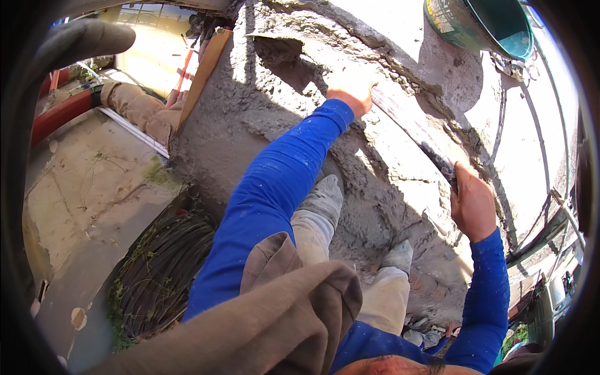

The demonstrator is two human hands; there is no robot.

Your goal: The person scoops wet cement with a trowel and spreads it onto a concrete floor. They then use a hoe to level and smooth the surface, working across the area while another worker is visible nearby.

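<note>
Both my arms, in blue sleeves, reach over rough wet grey concrete [387, 162]. Between them lies a long, straight, mortar-smeared board [415, 125], slanting from upper left to lower right. My left hand [352, 89], washed out by sunlight, is closed at its far left end. Around its near right end wrap the fingers of my right hand [474, 203]. The board rests on or just above the concrete surface; I cannot tell which. A dark hollow [290, 62] opens in the concrete beside my left hand. My smeared boots [325, 199] stand in the concrete below the board.
A green bucket [459, 25] stands at the upper right. Thin rods or cords and their shadows cross the right side. At left are a wooden plank [205, 75], a red pipe [65, 115] and a coil of dark hose or cable [165, 275]. Brown cloth [281, 312] hangs across the lower middle.
</note>
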